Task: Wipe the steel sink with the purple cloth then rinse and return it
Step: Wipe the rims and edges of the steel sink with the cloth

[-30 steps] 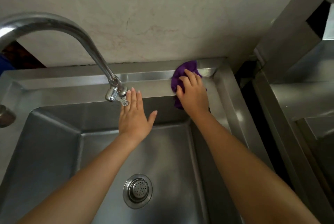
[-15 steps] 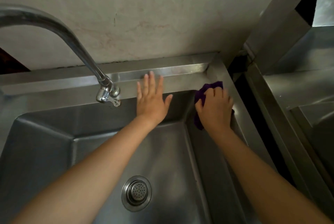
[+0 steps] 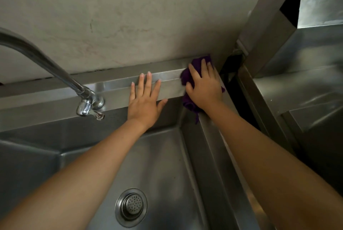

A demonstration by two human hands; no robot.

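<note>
The steel sink (image 3: 113, 88) fills the view, its basin below and its back ledge against the wall. The purple cloth (image 3: 188, 104) lies bunched on the rim's back right corner, one end hanging into the basin. My right hand (image 3: 204, 87) presses down on it with the fingers spread fairly straight across the fabric. Flat on the back ledge just to the left of the cloth rests my left hand (image 3: 144, 100), fingers straight and holding nothing.
A curved chrome faucet (image 3: 46, 63) arches in from the left, its spout (image 3: 89, 109) over the basin's back edge. A round drain strainer (image 3: 131, 207) sits in the basin floor. A steel unit (image 3: 306, 90) stands to the right beyond a dark gap (image 3: 233, 85).
My right hand slid the cloth from the right rim back up into the back right corner. My left hand moved a little right along the back ledge.
</note>
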